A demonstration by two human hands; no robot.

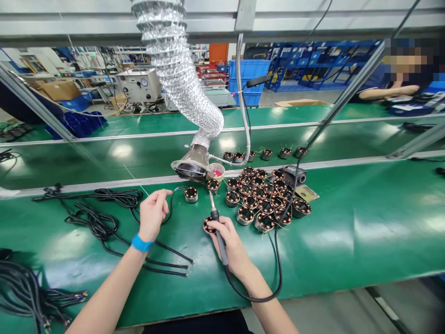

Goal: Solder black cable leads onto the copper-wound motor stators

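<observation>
My right hand (231, 243) is closed around a soldering iron (219, 236), its tip pointing up and away from me. Beneath those same fingers is a wound motor stator (207, 226), partly hidden by them. My left hand (152, 213) has its fingers curled together; what lies between them, if anything, is hidden. Right at its fingertips a black cable (171, 208) bends up, its thin wire ends reaching toward a stator (191, 195). Another stator (213, 186) sits just beyond the iron's tip, in front of a small round tub with red inside (217, 171).
Many stators with copper windings (259, 192) cluster right of the iron, beside a grey metal block (295, 176). Bundled black cables (93, 222) lie left. A fume extractor hood (192, 162) hangs overhead on a foil duct (174, 65). A person (392, 90) sits across the far bench.
</observation>
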